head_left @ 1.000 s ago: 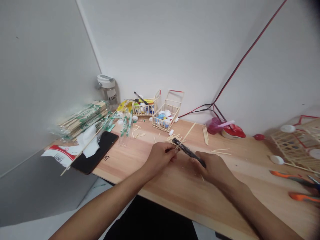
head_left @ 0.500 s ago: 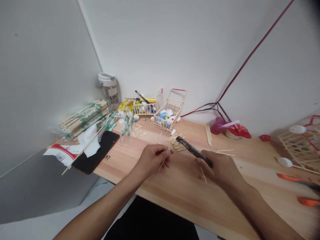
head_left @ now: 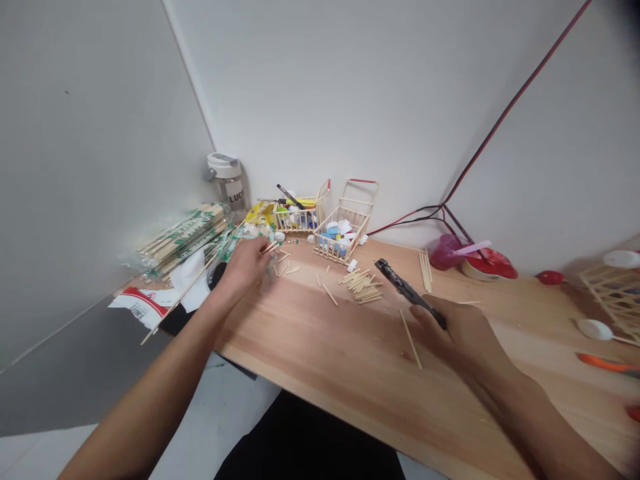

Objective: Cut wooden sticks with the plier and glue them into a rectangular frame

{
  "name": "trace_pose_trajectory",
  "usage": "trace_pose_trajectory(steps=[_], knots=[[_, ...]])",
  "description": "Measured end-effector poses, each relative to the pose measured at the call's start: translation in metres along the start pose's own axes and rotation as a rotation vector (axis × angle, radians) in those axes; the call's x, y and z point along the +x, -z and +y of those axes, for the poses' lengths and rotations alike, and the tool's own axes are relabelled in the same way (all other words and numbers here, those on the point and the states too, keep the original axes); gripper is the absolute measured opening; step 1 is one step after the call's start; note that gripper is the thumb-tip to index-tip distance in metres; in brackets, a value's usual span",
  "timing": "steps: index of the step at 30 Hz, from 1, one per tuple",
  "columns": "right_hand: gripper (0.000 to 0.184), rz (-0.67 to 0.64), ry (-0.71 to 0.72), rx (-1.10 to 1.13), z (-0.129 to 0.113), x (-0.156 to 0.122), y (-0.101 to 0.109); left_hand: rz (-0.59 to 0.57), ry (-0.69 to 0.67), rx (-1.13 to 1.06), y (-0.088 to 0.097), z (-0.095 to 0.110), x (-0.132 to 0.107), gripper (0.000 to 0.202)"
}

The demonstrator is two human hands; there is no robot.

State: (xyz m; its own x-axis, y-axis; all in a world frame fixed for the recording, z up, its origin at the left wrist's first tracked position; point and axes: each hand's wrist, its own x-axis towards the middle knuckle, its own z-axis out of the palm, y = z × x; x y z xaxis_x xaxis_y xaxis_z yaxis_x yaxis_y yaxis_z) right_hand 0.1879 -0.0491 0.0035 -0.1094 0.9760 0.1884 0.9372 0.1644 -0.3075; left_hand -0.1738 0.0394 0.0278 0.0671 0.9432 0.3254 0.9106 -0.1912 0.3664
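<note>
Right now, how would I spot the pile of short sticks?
On the wooden desk, find the black hand tool in the right hand. Left of it lies the pile of short sticks, one dense heap, unlike the scattered pieces nearby.

Head view, one: I look forward and down from the wearer's head; tabletop near, across centre and lower right; wall behind, filling upper frame.
</note>
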Motion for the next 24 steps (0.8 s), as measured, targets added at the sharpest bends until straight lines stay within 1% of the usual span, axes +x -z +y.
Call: trace_pose_trajectory(steps=[3,7,10,14,16,19,21,24], knots=[[0.045,-0.001,0.000,-0.007,-0.001,0.000,0.001,-0.028,0.109,0.180,-0.012,0.000,-0.008,0.018],[0.046,-0.006,0.007,-0.012,-0.003,0.000,0.002,-0.167,0.235,0.278,-0.015,0.000,-0.010,0.021],[0.044,0.001,0.003,-0.015,-0.003,-0.001,0.002,-0.227,0.262,0.309,-0.015,0.000,-0.005,0.023],[0.045,0.008,-0.010,-0.015,-0.002,-0.001,0.001,-0.258,0.267,0.316,-0.015,0.001,-0.001,0.024],[0.045,0.010,-0.009,-0.014,-0.001,-0.001,0.001,-0.225,0.261,0.293,-0.014,0.000,-0.002,0.025],[0.044,0.012,-0.009,-0.017,0.002,0.000,0.001,-0.091,0.279,0.223,-0.008,-0.006,-0.002,0.027],[0.043,0.020,-0.008,-0.014,0.003,0.000,0.001,-0.009,0.277,0.166,-0.002,-0.012,-0.001,0.024],[0.045,0.038,-0.013,0.015,0.003,0.000,0.002,0.103,0.213,-0.031,0.006,-0.019,0.003,0.022]])
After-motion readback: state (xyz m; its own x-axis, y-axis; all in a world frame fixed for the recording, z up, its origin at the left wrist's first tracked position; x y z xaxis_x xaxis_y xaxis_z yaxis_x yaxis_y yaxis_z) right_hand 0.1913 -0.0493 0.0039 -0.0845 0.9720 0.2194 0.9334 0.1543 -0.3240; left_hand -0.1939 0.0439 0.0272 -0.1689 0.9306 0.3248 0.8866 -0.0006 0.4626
